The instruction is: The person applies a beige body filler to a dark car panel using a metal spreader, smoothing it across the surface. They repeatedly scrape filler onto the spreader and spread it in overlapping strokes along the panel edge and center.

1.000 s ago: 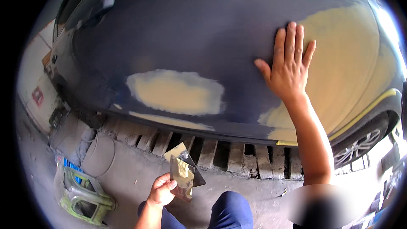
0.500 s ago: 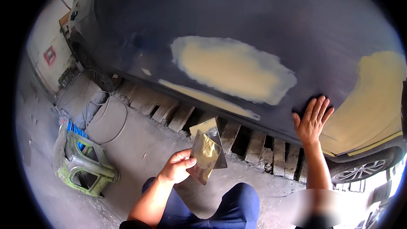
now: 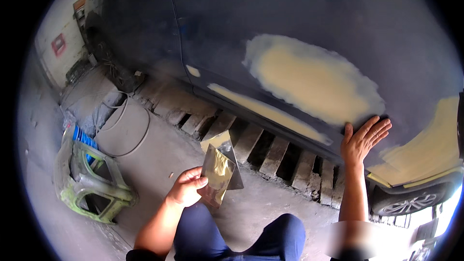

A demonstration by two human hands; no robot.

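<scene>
My left hand (image 3: pixel 187 187) grips two thin flat metal putty spreaders, held one over the other. On the front spreader (image 3: pixel 212 191) lies a glossy yellowish smear of putty (image 3: pixel 221 162); the other spreader (image 3: pixel 237 180) shows behind it, also with some putty. My right hand (image 3: pixel 363 140) rests with fingers stretched on the dark car side (image 3: pixel 217 24), at the lower right end of a big oval patch of beige filler (image 3: pixel 314 77). Below that patch runs a narrow filler strip (image 3: pixel 270 112), with a small filler spot (image 3: pixel 193 71) to its left.
Another filler area (image 3: pixel 430 145) covers the panel at right, above a wheel (image 3: pixel 411 203). Slatted blocks (image 3: pixel 275 155) line the floor beneath the car. At left lie a green-grey cut-out part (image 3: pixel 96 183), a blue can (image 3: pixel 84 137) and a looped hose (image 3: pixel 140 140).
My view has shifted leftward along the car, bringing a door seam into sight. My right hand now lies closer to the oval filler patch. The left hand still holds the spreaders.
</scene>
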